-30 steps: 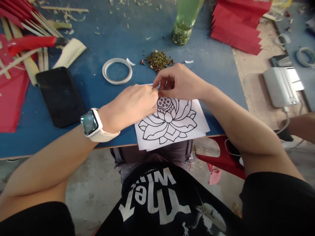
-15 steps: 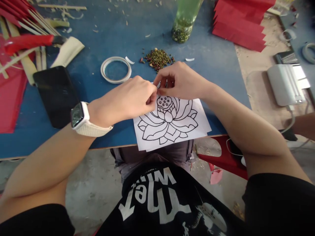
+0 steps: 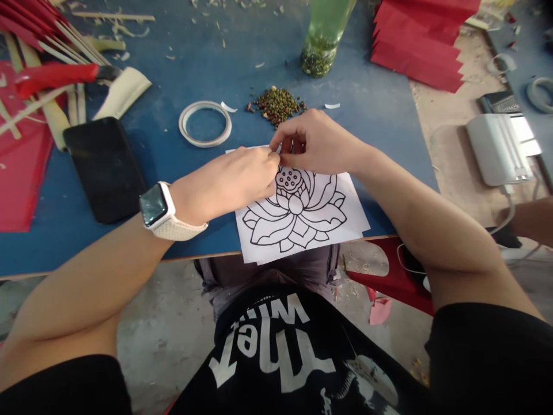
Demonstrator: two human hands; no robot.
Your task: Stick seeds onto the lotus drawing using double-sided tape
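A white paper sheet (image 3: 298, 230) printed with a black lotus outline lies at the near edge of the blue table, with another sheet's edge showing under it. Over its upper left part is my left hand (image 3: 242, 176), fingers closed and bent down, a pale watch (image 3: 158, 207) on the wrist. My right hand (image 3: 317, 141) covers the upper part of the sheet, thumb and fingers pinched. Both hands' fingertips meet above the lotus pod; whatever lies between them is too small or hidden to name. Just beyond them is a pile of green and reddish beans (image 3: 279, 105).
A tape roll (image 3: 205, 124) and black phone (image 3: 106, 170) lie to the left, beside a red-handled tool (image 3: 58, 78) and wood strips. A green bottle (image 3: 322, 46) holding beans stands behind. Red folded paper (image 3: 425, 43) and a white charger (image 3: 496, 147) are at right, near another person's arm (image 3: 533, 222).
My left hand has shifted slightly right and its fingers have changed pose, uncovering the sheet's upper left corner. My right hand has barely moved.
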